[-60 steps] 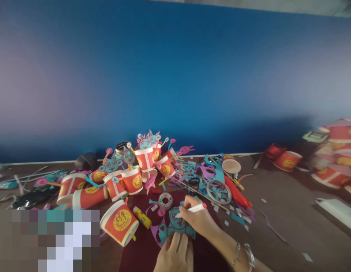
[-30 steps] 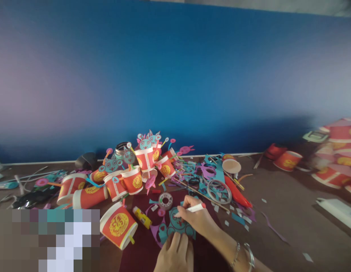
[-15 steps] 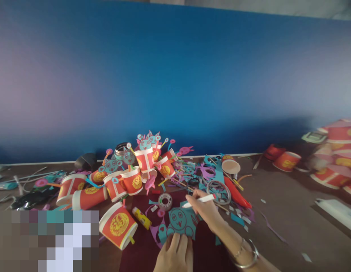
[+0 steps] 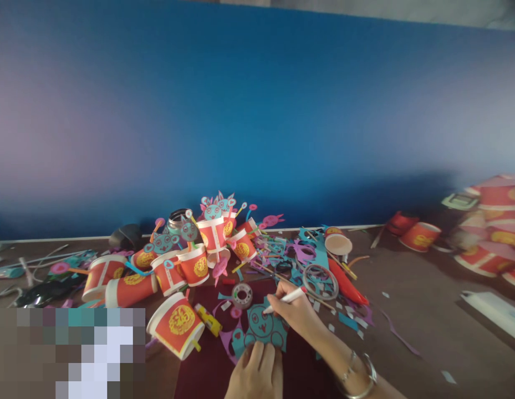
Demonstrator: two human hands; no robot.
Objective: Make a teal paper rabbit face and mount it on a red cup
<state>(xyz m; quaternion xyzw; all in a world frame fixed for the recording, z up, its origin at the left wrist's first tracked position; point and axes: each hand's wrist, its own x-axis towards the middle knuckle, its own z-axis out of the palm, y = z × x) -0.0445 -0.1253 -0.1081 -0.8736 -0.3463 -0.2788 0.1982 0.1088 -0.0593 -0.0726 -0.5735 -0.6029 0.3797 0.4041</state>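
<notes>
On a dark maroon sheet (image 4: 199,354) lies a blue-green piece of paper (image 4: 263,332) bearing a cat-like face and round paws drawn in red. My right hand (image 4: 288,305) grips a white felt-tip marker (image 4: 296,293) with a red end, its tip at the face's right eye. Flat fingers of my left hand (image 4: 257,368) press on the paper's lower edge. Around the paper are a roll of tape (image 4: 242,295), a yellow glue stick (image 4: 208,320) and a purple paper cutout (image 4: 229,339).
Several red paper cups (image 4: 177,327) with straws and paper animal faces crowd the left and centre. Paper scraps (image 4: 288,257), a larger tape roll (image 4: 320,281) and a red tool (image 4: 348,285) lie beyond my right hand. Stacked cups (image 4: 496,227) and a white box (image 4: 492,313) stand right.
My right hand lifted the marker away to the right, uncovering the face, then returned with its tip to the right eye. The near-left cup rocked slightly. My left hand stayed put.
</notes>
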